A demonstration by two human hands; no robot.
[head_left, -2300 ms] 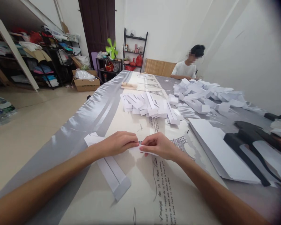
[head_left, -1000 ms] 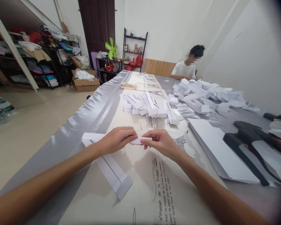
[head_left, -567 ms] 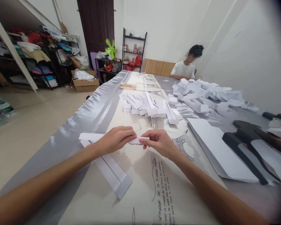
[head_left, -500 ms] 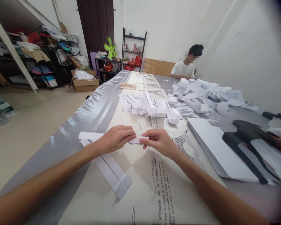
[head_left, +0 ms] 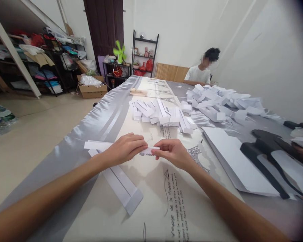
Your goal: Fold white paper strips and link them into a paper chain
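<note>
Your paper strip point(head_left: 98, 145) slid past the folded sleeve point(head_left: 118, 187), leaving less tail; left hand point(head_left: 128, 148) and right hand point(head_left: 171, 150) pinch it.

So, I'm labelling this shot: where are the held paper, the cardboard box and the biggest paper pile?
Held paper point(head_left: 148, 151), head view: white face.
Cardboard box point(head_left: 93, 93), head view: front panel.
Biggest paper pile point(head_left: 221, 100), head view: middle.

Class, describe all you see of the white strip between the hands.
The strip is white, narrow and paper-like, held sideways above the printed runner. The left hand holds and partly hides it; the right hand pinches it near its right end. A line along its upper edge suggests a fold. A white length left of the left hand may be its other end; the join is hidden.
</note>
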